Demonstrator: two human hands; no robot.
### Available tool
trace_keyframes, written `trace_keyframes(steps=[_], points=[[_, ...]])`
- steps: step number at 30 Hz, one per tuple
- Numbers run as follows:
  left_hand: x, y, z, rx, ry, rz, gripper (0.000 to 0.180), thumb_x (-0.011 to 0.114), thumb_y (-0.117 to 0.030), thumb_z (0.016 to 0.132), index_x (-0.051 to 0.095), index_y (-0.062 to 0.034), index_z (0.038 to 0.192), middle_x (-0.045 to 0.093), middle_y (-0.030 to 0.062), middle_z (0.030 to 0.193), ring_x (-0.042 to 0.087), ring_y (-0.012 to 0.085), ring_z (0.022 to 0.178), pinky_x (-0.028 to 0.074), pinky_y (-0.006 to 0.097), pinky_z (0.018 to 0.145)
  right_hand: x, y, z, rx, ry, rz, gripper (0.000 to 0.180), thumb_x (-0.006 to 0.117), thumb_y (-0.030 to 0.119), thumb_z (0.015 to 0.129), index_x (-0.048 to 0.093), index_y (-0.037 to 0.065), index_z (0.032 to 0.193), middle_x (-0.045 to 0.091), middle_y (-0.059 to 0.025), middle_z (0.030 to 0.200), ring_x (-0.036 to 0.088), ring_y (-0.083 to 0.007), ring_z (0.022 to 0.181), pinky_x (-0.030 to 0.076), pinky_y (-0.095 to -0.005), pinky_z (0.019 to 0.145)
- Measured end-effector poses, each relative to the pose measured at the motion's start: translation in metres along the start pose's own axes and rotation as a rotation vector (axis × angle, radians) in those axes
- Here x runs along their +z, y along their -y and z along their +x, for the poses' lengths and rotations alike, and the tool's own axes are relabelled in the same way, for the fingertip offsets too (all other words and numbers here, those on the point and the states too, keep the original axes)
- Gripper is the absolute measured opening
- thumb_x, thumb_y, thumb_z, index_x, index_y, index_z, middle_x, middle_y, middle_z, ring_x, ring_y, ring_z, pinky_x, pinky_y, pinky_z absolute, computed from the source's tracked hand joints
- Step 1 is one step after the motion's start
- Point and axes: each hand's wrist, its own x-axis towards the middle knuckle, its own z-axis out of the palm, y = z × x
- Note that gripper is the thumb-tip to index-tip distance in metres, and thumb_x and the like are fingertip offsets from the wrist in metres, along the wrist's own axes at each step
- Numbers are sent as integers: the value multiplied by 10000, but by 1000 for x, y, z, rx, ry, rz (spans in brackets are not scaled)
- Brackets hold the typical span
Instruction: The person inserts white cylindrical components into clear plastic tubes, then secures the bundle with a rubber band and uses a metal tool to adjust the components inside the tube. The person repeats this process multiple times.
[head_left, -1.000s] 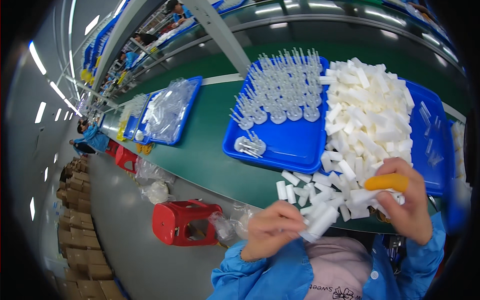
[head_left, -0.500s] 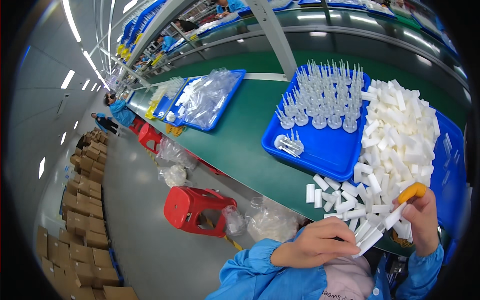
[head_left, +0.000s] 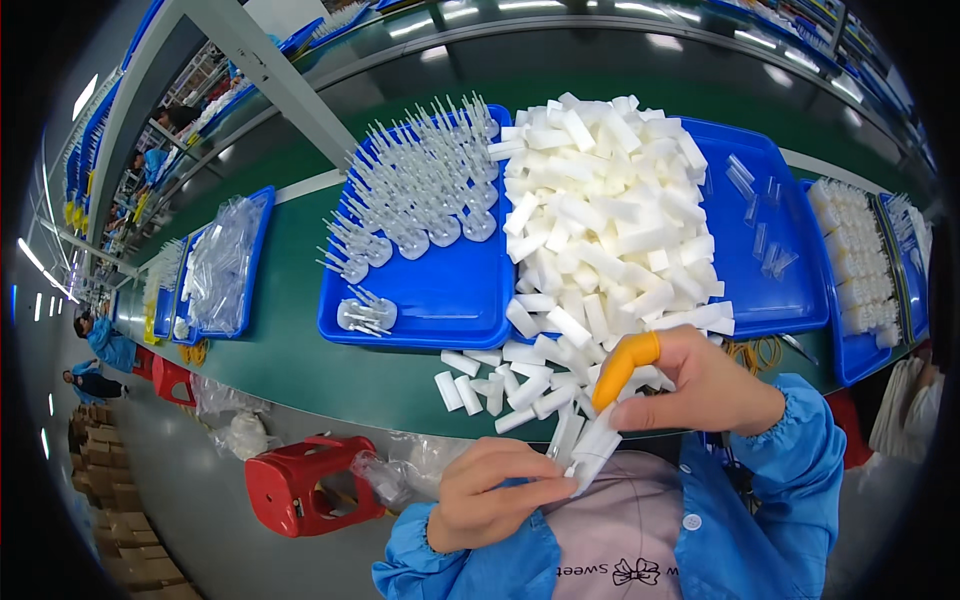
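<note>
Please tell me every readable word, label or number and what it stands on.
Pink shirt: dark lettering beside a bow, upside down here; wording not copied.
Red stool: small mark, too small to read.
Grey post: small dark marks, too small to read.
Held white piece: no visible text.

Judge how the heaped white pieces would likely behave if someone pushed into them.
The white pieces would probably slide and tumble: they lie loose at all angles, some already scattered on the green tabletop. Their matte, foam-like look suggests low weight. Flat-sided ones seem less apt to roll far.
</note>
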Motion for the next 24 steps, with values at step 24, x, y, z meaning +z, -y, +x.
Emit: trace_keyframes(steps=[24], points=[[-8,16,-44,-457,-761,-325,353,701,-290,813,513,-16,930,538,61,941,537,130,873,449,288,808,38,-11,53,-448,-149,-784,166,650,147,728,640,47,861,555,-77,874,523,-242,844,397,-363,711]])
